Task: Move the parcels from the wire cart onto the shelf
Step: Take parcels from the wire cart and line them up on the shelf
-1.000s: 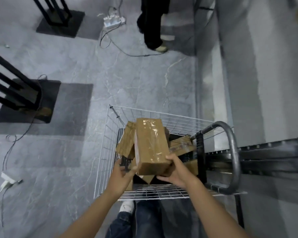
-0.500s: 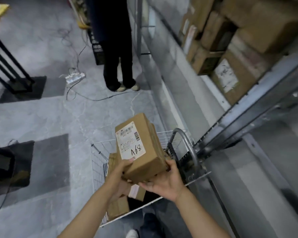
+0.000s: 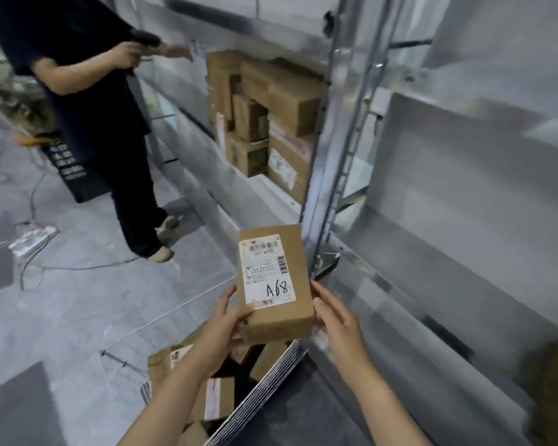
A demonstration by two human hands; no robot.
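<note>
Clasping the parcel [image 3: 276, 281] by its edges: left hand [image 3: 226, 323], right hand [image 3: 335, 317], beside shelf [image 3: 327, 175].

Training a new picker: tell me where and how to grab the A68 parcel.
Take the parcel by its two long sides at the near end, one hand from each side, as the left hand and right hand do. It is an oblong box, label face up; its narrow width fits between the palms.
</note>
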